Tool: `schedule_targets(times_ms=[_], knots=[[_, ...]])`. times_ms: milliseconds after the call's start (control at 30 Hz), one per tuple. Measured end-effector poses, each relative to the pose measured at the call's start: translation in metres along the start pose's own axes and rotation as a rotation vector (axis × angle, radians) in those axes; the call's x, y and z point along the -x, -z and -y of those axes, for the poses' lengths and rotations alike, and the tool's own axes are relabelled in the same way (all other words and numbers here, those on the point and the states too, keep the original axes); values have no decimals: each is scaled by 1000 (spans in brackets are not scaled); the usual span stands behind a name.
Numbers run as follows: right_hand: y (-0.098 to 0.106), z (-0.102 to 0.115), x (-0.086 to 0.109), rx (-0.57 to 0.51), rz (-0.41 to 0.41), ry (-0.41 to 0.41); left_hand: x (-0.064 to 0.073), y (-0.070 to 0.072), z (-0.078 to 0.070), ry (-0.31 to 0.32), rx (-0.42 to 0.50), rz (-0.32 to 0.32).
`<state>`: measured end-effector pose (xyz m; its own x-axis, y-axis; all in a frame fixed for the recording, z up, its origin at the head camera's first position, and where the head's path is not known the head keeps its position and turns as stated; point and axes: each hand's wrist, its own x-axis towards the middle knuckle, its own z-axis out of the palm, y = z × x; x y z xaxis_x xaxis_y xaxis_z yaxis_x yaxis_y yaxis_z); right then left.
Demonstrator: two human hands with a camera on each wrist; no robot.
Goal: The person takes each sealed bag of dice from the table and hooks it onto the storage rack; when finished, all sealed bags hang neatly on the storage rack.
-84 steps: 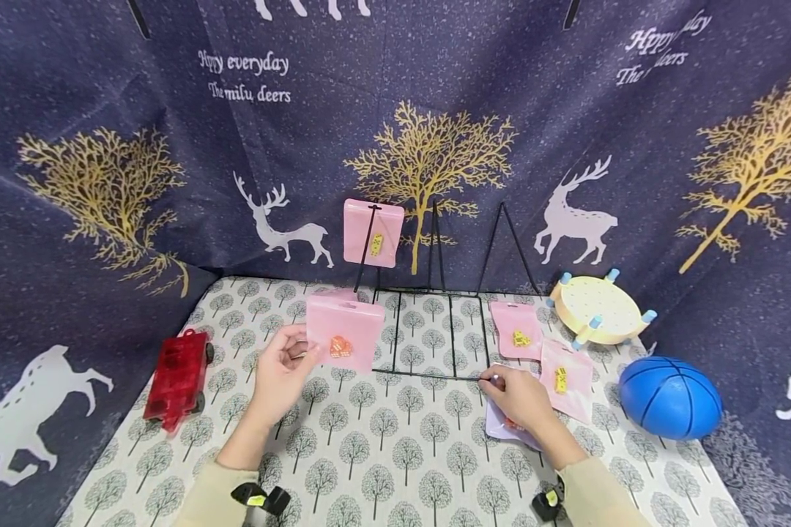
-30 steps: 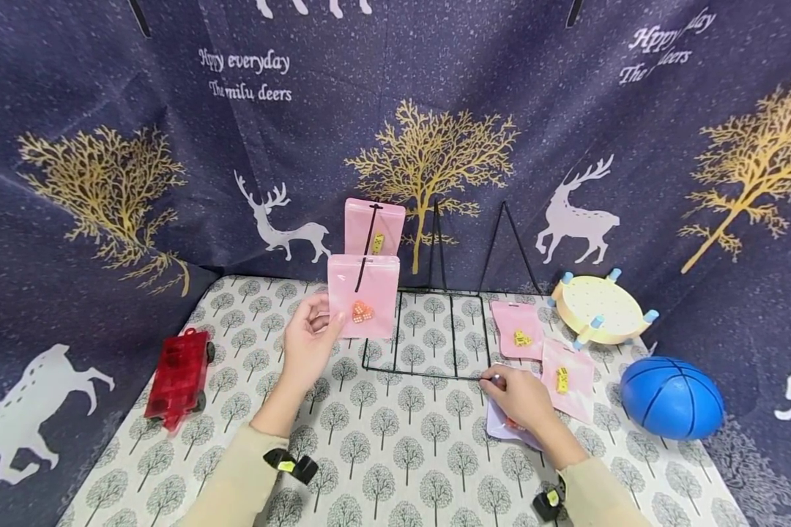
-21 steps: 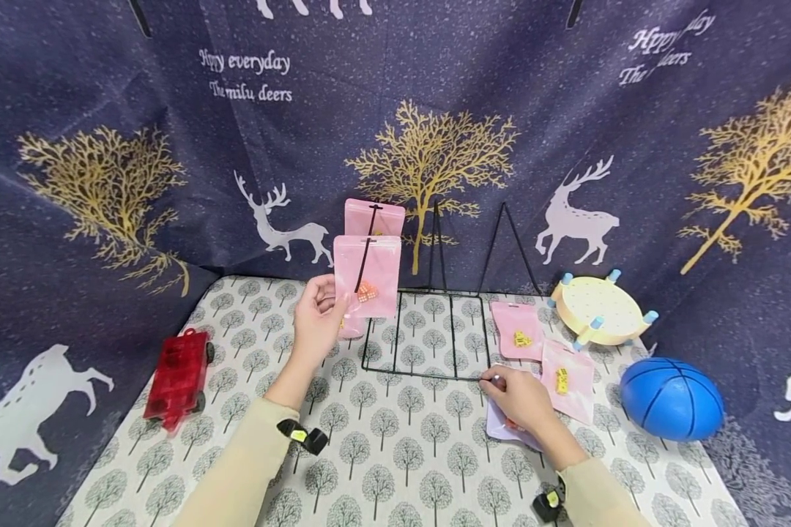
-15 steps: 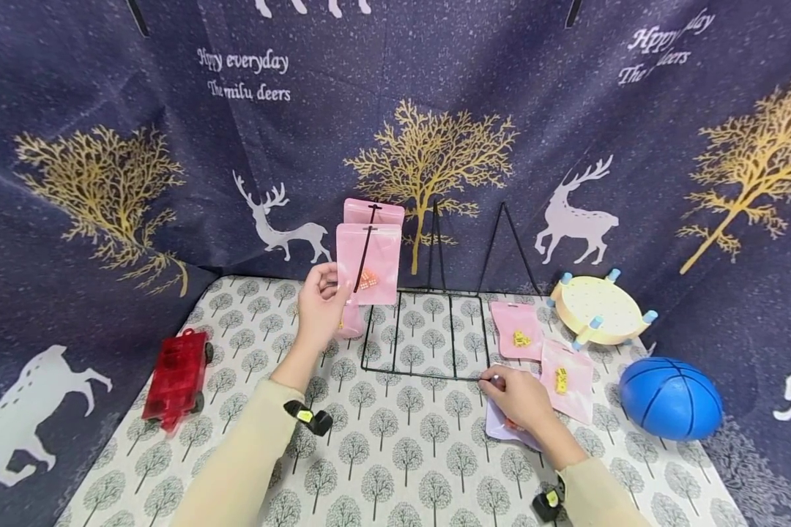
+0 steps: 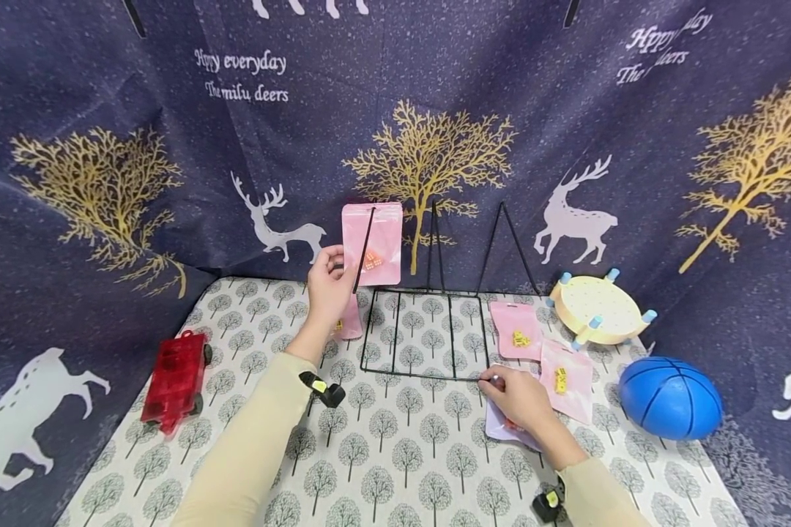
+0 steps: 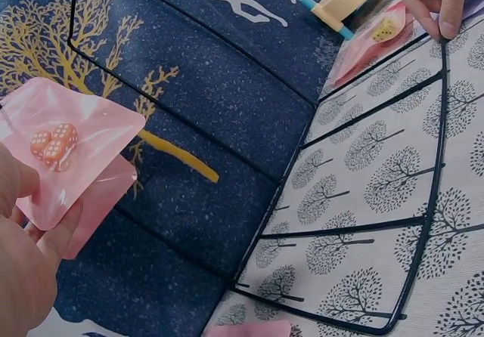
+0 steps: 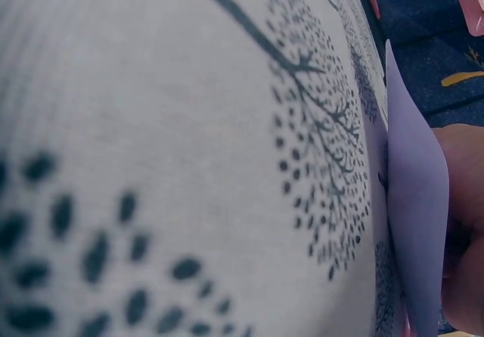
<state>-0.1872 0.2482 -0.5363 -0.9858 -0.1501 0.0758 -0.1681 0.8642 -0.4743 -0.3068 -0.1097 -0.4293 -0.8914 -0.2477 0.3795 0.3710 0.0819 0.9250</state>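
Observation:
My left hand [image 5: 329,289] pinches the lower left edge of a pink zip pouch [image 5: 385,238] with orange dice. This pouch hangs by its top slot on the left prong of a black wire display rack [image 5: 396,333], the prong's tip sticking out in front. A second pink pouch [image 6: 106,201] shows behind it in the left wrist view; the head view hides it almost wholly. My right hand [image 5: 517,399] pinches the rack's front right corner. Below that hand lies a lilac pouch [image 5: 499,426] with red contents, partly covered; it fills the right wrist view's edge.
Two pink pouches with yellow dice, one upper [image 5: 514,329] and one lower [image 5: 576,391], lie right of the rack. Another pink pouch [image 5: 351,320] lies behind my left wrist. Around stand a red toy car [image 5: 174,380], a blue ball [image 5: 671,399] and an upturned yellow stool [image 5: 596,307].
My left hand has carried the orange-dice pouch up and back, bringing its slot over the left prong and sliding it against the pouch behind. The right hand has stayed on the rack corner.

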Motion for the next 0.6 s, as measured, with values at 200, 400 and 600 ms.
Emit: schedule_targets(times_ms=[200,400,600], knots=[[-1,-1,0,1,-7,3,-1,1,5,38,-13,-12],[-1,-1,0,3,-6,6,-1,7,17,74,2,3],[-1,-1,0,-1,-8,8,1,15,28,122,51,11]])
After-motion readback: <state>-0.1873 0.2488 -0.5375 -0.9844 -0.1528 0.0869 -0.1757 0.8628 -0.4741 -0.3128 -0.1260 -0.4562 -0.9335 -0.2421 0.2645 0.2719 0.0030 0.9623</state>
